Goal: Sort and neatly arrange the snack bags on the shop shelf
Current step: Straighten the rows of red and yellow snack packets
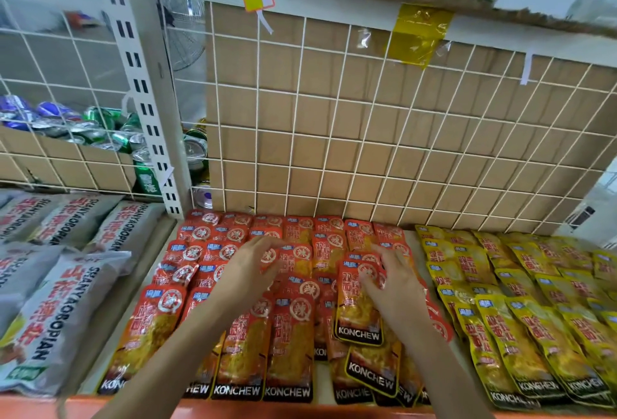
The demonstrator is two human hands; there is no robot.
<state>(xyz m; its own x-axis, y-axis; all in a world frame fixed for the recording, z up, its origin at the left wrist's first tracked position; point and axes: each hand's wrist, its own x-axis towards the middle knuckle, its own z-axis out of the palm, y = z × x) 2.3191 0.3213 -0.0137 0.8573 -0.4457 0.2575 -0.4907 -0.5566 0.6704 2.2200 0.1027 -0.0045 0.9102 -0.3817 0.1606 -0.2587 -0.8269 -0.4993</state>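
Rows of overlapping red KONCHEW snack bags (293,335) cover the middle of the shelf. My left hand (253,268) lies on the red bags near the middle rows, its fingers curled round the top of one small red bag (268,256). My right hand (394,281) pinches the top of another red bag (359,311), which lies tilted over its neighbours. To the right, yellow KONCHEW bags (521,335) lie in slanted overlapping rows.
Large grey SHANYAOBOPIAN bags (56,318) fill the left shelf section. A white wire grid (367,138) backed by cardboard stands behind the shelf. Drink cans (100,131) sit in a box behind the left grid. An orange shelf edge (300,410) runs along the front.
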